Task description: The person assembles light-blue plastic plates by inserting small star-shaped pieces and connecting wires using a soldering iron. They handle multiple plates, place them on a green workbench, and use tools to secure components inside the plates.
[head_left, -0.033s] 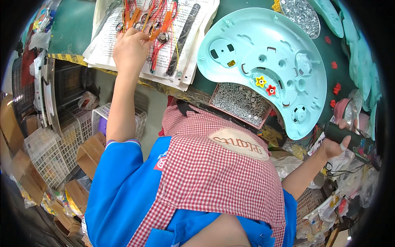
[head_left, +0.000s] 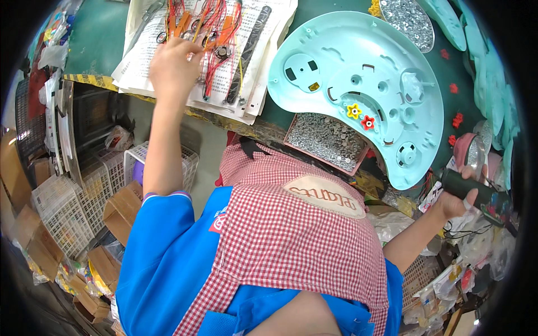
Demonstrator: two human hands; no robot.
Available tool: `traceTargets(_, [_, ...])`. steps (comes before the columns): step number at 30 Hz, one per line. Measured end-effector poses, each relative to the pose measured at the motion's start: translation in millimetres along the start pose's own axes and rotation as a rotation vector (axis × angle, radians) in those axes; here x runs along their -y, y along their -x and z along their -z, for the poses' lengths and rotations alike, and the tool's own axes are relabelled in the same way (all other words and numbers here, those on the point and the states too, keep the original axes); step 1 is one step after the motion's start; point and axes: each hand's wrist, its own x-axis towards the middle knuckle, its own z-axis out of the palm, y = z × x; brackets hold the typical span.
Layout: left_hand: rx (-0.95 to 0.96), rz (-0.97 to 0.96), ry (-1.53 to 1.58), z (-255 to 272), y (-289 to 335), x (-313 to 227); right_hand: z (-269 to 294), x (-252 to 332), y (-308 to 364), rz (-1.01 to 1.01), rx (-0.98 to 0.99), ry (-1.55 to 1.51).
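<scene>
My left hand (head_left: pixel 175 67) reaches over a tangle of red and yellow wires (head_left: pixel 216 67) with orange strips and small round parts, lying on printed paper sheets (head_left: pixel 140 67). Its fingers are bent together at the wires; what they pinch, if anything, is hidden. On the right, my right hand (head_left: pixel 453 205) wraps round a dark cylindrical electric screwdriver (head_left: pixel 468 187). Between the hands lies a large light-blue curved plastic shell (head_left: pixel 342 59), hollow side up. A yellow star piece (head_left: pixel 353 111) and a red star piece (head_left: pixel 367 122) sit in it.
A bin of small screws (head_left: pixel 325 143) stands partly under the shell's near edge. Beyond it is a tray of metal parts (head_left: pixel 412 25). Red pieces (head_left: pixel 457 120) and more blue shells (head_left: pixel 496 84) lie right. White crates (head_left: pixel 64 210) and cardboard boxes (head_left: pixel 124 211) stand lower left.
My left hand has shifted slightly left, and its fingertips are a little farther from the orange strip beside them. My right hand still holds the electric screwdriver in nearly the same place.
</scene>
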Motion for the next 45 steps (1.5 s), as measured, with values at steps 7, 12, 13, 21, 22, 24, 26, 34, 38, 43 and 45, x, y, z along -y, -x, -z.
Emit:
traceTargets(7, [-0.221, -0.247, 1.849, 106.0, -54.0, -10.1, -57.2, 43.8, 40.6, -0.132, 0.403, -0.647])
traceTargets(12, [-0.253, -0.272, 1.887, 99.6, -56.8, -124.1, -145.6, 12.0, 107.6, -0.165, 0.341, -0.440])
traceTargets(13, [-0.184, -0.245, 1.819, 95.5, -55.1, -131.8, -159.2, 11.6, 114.9, -0.155, 0.306, -0.394])
traceTargets(21, [0.585, -0.348, 1.335, 31.0, 18.2, -170.2, -179.5, -1.8, 124.7, -0.065, 0.345, -0.155])
traceTargets(22, [0.665, -0.276, 1.316, 32.1, 20.0, -170.3, -179.3, 3.1, 122.2, -0.056, 0.336, -0.206])
traceTargets(24, [0.405, -0.615, 1.164, 17.0, 33.4, -162.0, -176.7, 12.5, 112.3, -0.002, 0.335, -0.368])
traceTargets(26, [0.222, -0.828, 0.962, 11.6, 48.8, -161.4, -174.4, 23.0, 103.2, 0.051, 0.342, -0.515])
traceTargets(34, [0.109, -0.892, 0.784, 8.9, 55.7, -178.1, -166.6, 35.7, 85.3, 0.064, 0.369, -0.590])
traceTargets(38, [0.040, -0.912, 0.808, 2.1, 57.7, -174.5, -161.8, 40.4, 77.3, 0.072, 0.448, -0.561])
traceTargets(43, [0.018, -0.944, 0.766, 7.1, 56.3, -177.7, -163.3, 46.4, 72.4, 0.085, 0.498, -0.602])
traceTargets(45, [-0.047, -0.952, 0.779, 8.4, 56.3, -181.5, -164.3, 47.0, 73.2, 0.080, 0.496, -0.589])
